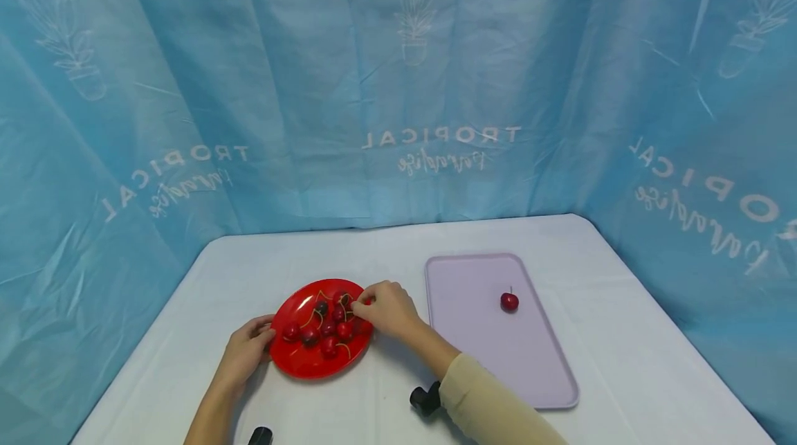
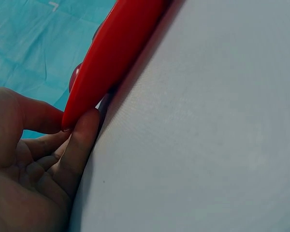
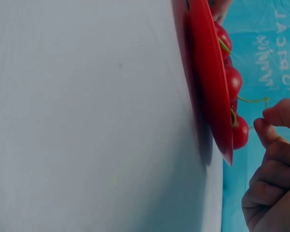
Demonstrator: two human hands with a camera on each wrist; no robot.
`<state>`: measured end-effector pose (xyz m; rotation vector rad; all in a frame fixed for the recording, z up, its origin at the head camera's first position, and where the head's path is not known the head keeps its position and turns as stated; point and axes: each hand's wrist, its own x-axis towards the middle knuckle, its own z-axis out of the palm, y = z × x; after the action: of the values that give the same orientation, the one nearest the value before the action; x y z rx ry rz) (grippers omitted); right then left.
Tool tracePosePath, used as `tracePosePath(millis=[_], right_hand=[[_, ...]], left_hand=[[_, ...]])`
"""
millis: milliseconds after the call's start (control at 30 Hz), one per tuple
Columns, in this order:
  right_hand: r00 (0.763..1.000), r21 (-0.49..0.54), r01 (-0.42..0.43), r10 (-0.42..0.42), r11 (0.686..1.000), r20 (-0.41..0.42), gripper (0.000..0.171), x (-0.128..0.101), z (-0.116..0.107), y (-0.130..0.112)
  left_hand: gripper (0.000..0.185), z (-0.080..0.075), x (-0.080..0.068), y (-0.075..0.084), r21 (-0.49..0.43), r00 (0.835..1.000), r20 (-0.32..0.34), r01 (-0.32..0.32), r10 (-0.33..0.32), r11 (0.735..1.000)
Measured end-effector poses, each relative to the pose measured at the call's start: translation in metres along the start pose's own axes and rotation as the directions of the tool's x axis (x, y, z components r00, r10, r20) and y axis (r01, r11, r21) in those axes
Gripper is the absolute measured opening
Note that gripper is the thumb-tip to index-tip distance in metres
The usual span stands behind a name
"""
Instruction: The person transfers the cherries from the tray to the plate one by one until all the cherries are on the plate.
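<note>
My left hand grips the left rim of a red plate, thumb on top and fingers beneath, as the left wrist view also shows. Several dark red cherries with green stems lie on the plate. Over the plate's right side, my right hand brings thumb and forefinger together at a thin cherry stem, pinching it. Which cherry that stem belongs to, I cannot tell. In the right wrist view, a cherry at the plate's near rim sits just beside those fingertips.
To the right, a pale purple tray lies on the white table, with a single stemmed cherry in its upper right part. Black wrist gear shows beside the right sleeve. Blue printed curtains surround the table's back and sides.
</note>
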<state>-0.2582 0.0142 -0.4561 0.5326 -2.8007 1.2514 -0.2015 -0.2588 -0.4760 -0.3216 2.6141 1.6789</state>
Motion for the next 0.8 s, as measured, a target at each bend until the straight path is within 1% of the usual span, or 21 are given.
tracePosePath(millis=[167, 400, 600, 800], right_hand=[[1.0, 0.004, 0.009, -0.009, 1.0, -0.002, 0.013, 0.0, -0.009, 0.003], [1.0, 0.028, 0.028, -0.028, 0.999, -0.001, 0.012, -0.001, -0.028, 0.007], [0.999, -0.009, 0.048, -0.048, 0.999, -0.004, 0.015, -0.002, -0.044, 0.016], [1.0, -0.047, 0.014, -0.015, 0.999, -0.011, 0.017, -0.007, -0.058, 0.025]], left_hand=[[0.042, 0.0, 0.001, 0.002, 0.004, 1.0, -0.005, -0.002, 0.002, 1.0], [0.042, 0.0, 0.002, 0.003, -0.007, 1.0, -0.004, 0.009, -0.009, 1.0], [0.042, 0.0, 0.0, 0.004, -0.009, 1.0, -0.002, 0.004, -0.005, 1.0], [0.042, 0.0, 0.0, 0.002, -0.012, 1.0, 0.006, 0.004, -0.004, 1.0]])
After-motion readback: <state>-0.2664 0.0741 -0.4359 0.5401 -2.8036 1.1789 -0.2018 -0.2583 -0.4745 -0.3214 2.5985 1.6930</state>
